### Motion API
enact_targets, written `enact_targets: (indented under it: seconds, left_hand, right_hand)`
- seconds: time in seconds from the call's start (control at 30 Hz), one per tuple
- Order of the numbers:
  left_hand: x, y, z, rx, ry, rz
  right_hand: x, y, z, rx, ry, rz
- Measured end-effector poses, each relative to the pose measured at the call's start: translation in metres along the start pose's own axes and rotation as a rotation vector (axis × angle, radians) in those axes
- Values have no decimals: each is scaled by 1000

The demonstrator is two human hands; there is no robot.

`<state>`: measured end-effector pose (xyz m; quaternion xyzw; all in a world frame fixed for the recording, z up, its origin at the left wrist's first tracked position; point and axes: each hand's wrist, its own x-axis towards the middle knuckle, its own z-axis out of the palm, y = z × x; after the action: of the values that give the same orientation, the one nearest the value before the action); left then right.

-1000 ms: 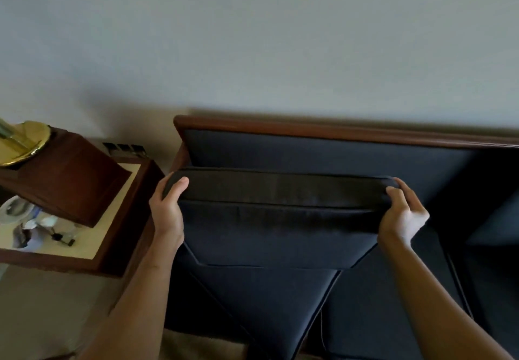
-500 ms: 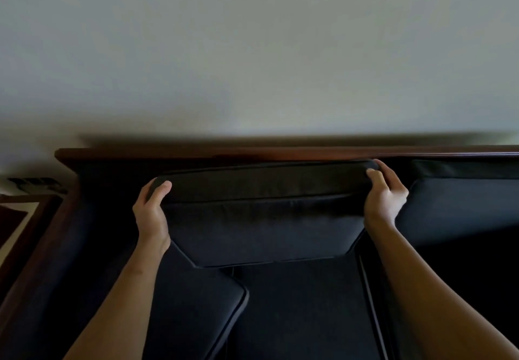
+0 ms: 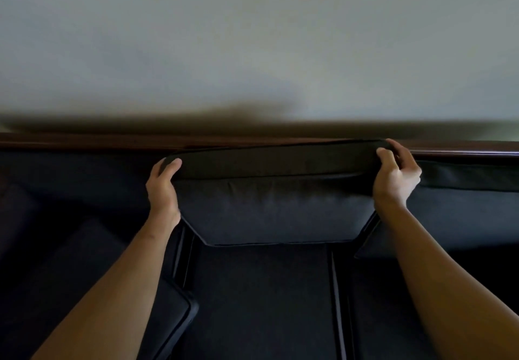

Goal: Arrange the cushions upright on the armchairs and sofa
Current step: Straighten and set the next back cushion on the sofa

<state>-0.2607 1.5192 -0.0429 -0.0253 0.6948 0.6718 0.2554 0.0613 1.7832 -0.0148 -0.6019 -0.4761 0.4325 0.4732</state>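
Item: dark back cushion (image 3: pixel 276 208), standing upright against the sofa back, over the middle seat cushion (image 3: pixel 261 303). I am reading its top edge as sitting level with the wooden top rail (image 3: pixel 84 142), which is running along the pale wall (image 3: pixel 252 36).

Holds: my left hand (image 3: pixel 163 188) is grasping the cushion's upper left corner, thumb lying on the top face; my right hand (image 3: pixel 397 174) is gripping the upper right corner, fingers curling over the edge.

Risks, as I am judging them: the cushion is soft, so if I am letting go before its lower edge is seating into the crease, it may be slumping forward onto the seat. Uneven pushing from one hand would be leaving it skewed.

Surroundings: a neighbouring back cushion (image 3: pixel 463 205) is standing just beside it on the right, touching or nearly so, and may be pinching my right fingers as I am withdrawing. At lower left, another cushion (image 3: pixel 112 289) is lying tilted across the seat, apparently not yet upright; the shadow there is too deep for me to be telling its exact pose. It is crowding the left side.
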Motion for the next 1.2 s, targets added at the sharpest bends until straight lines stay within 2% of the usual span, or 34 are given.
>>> enact_targets:
  seconds: [0.23, 0.4, 0.57, 0.7, 0.8, 0.9, 1.0, 1.2]
  left_hand:
    - [34, -21, 17, 29, -3, -51]
    - [30, -49, 27, 107, 27, 17]
    - [31, -60, 31, 372, 65, 183]
    - [29, -55, 32, 577, 86, 231]
    - [25, -42, 25, 802, 40, 273]
    - [11, -22, 18, 1027, -58, 310]
    - [-16, -4, -4, 1026, -102, 323]
    - [-67, -3, -111, 962, -110, 302]
  right_hand:
    - [14, 41, 13, -35, 30, 7]
    - [10, 82, 2, -117, 42, -26]
    - [13, 100, 10, -288, 83, -347]
    - [5, 99, 5, -579, 49, -446]
    - [-15, 86, 5, -868, -84, -543]
    - [-48, 67, 13, -1012, -344, -531]
    - [-98, 48, 27, -1035, -534, -522]
    - [-224, 29, 61, -979, -741, -591]
